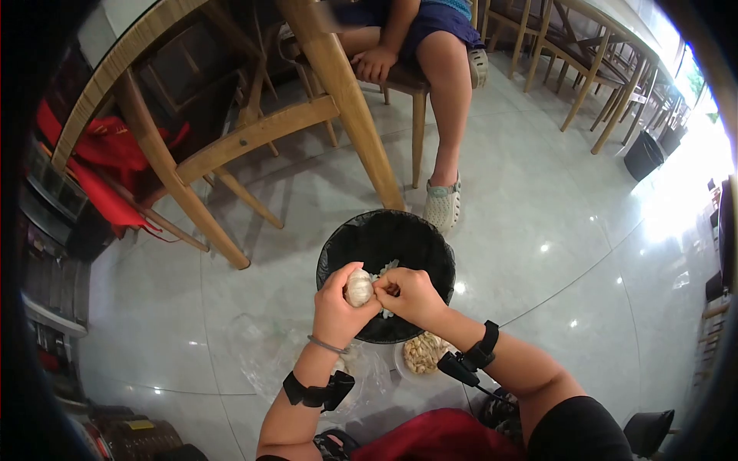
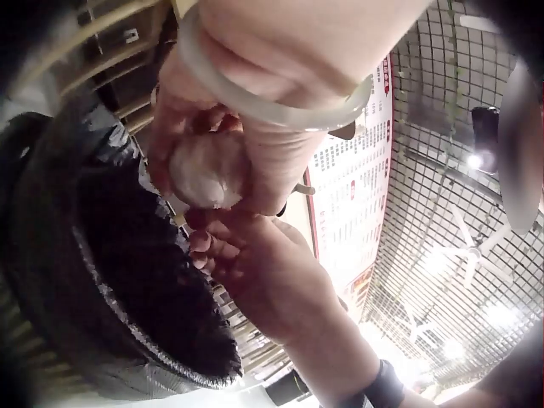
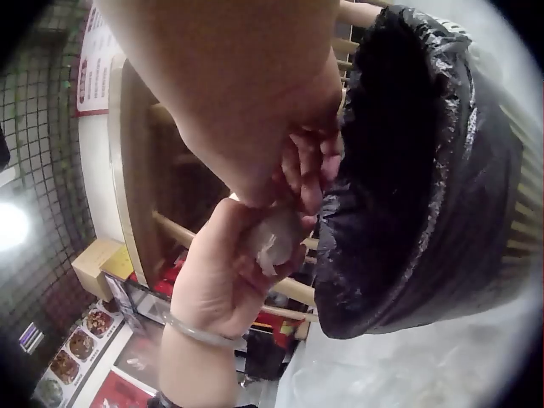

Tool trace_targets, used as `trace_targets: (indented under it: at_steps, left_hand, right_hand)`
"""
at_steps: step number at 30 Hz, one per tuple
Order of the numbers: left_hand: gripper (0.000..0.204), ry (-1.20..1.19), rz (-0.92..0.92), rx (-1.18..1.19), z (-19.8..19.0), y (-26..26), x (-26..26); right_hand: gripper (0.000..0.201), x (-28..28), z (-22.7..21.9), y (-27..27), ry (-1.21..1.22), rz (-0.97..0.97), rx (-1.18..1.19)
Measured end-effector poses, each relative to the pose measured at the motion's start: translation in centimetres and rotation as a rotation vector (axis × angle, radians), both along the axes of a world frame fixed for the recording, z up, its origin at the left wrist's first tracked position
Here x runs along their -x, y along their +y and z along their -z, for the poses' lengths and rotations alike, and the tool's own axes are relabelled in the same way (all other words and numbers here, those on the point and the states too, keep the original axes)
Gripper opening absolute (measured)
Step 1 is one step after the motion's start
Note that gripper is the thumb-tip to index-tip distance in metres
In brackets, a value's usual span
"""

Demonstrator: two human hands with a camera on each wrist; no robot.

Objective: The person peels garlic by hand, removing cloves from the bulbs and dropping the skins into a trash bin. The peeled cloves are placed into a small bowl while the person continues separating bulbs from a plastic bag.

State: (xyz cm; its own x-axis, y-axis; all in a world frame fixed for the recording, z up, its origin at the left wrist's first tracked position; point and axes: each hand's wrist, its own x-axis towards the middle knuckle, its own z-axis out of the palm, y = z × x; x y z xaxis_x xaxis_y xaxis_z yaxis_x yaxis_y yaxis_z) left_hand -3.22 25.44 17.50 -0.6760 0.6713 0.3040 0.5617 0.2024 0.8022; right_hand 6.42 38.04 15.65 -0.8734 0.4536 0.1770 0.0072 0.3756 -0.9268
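Note:
A whole garlic bulb (image 1: 359, 287) with pale skin is gripped in my left hand (image 1: 338, 311), thumb and fingers curled round it. My right hand (image 1: 413, 297) meets it from the right, its fingers curled and thumb and forefinger pinched at the bulb's side; whether a bit of skin lies between them is hidden. Both hands are above a bin (image 1: 346, 238) lined with a black bag, where white peelings show. In the left wrist view the bulb (image 2: 209, 168) sits in the left palm. The right wrist view shows the bulb (image 3: 277, 240) beside the right fingertips.
A bowl of loose garlic cloves (image 1: 424, 355) stands on the floor near the bin, beside a clear plastic bag (image 1: 269, 353). Wooden chairs (image 1: 261, 138) and a seated person's leg (image 1: 446, 100) are beyond the bin. Red cloth (image 1: 115, 154) hangs at the left.

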Motion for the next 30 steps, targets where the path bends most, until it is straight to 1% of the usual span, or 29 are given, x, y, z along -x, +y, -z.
trace_targets:
  at_steps: [4, 5, 8, 9, 10, 12, 13, 16, 17, 19, 20, 23, 25, 26, 28, 29, 30]
  left_hand:
    - [0.049, -0.079, 0.086, -0.014, -0.4, 0.2, 0.0]
    - [0.050, -0.054, 0.108, -0.036, -0.3, 0.3, 0.1]
    - [0.053, 0.005, 0.183, -0.086, -0.3, 0.8, 0.1]
    - [0.055, 0.012, 0.214, -0.085, -0.5, 0.8, 0.2]
    - [0.057, 0.020, 0.243, -0.084, -0.6, 0.8, 0.3]
    - [0.061, 0.001, 0.218, -0.133, -0.7, 0.9, 0.3]
    - [0.063, -0.008, 0.206, -0.157, -0.6, 0.9, 0.3]
    - [0.067, -0.052, 0.163, -0.180, 0.2, 0.9, 0.3]
    - [0.068, 0.046, 0.153, -0.169, 0.0, 1.1, 0.3]
    - [0.069, 0.088, 0.197, -0.181, 0.0, 1.4, 0.3]
    - [0.070, 0.109, 0.217, -0.187, 0.0, 1.5, 0.3]
    - [0.072, -0.004, 0.256, -0.104, -0.1, 1.5, 0.2]
    - [0.074, -0.139, 0.242, -0.145, -0.1, 1.8, -0.4]
    - [0.075, -0.205, 0.235, -0.166, 0.0, 1.9, -0.6]
    - [0.070, -0.234, 0.176, -0.150, 0.8, 1.9, -0.5]
    - [0.068, -0.248, 0.148, -0.142, 1.1, 1.9, -0.5]
    - [0.065, -0.453, 0.110, -0.148, 0.8, 1.9, -0.5]
  right_hand:
    - [0.011, 0.0, -0.2, 0.4, -0.076, 0.022, 0.079]
    - [0.011, 0.0, -0.2, 0.5, -0.105, 0.033, 0.102]
    - [0.012, 0.7, 2.3, 1.3, -0.172, 0.056, 0.479]
    - [0.014, 0.6, 2.2, 1.6, -0.172, -0.005, 0.670]
    - [0.015, 0.6, 2.0, 1.8, -0.158, -0.013, 0.726]
    - [0.018, 0.3, 1.2, 2.1, -0.132, -0.031, 0.842]
    - [0.022, 0.3, 0.9, 2.2, -0.122, -0.073, 0.769]
    - [0.025, 0.4, 0.1, 2.0, -0.072, -0.107, 0.751]
    - [0.026, 0.4, 0.1, 2.0, -0.053, -0.120, 0.776]
    - [0.026, 0.3, 0.2, 1.9, -0.012, -0.148, 0.825]
    - [0.025, 0.2, 0.4, 2.1, -0.017, -0.140, 0.763]
    - [0.022, 0.0, 0.8, 2.7, -0.042, -0.101, 0.585]
    - [0.019, 0.0, 0.8, 2.7, -0.075, -0.052, 0.482]
    - [0.019, 0.0, 0.8, 2.7, -0.061, -0.001, 0.370]
    - [0.018, 0.0, 0.6, 2.5, -0.036, 0.099, 0.146]
    - [0.017, 0.0, 0.1, 2.4, 0.038, 0.118, 0.001]
    - [0.015, 0.1, -0.3, 2.3, 0.112, 0.099, -0.080]
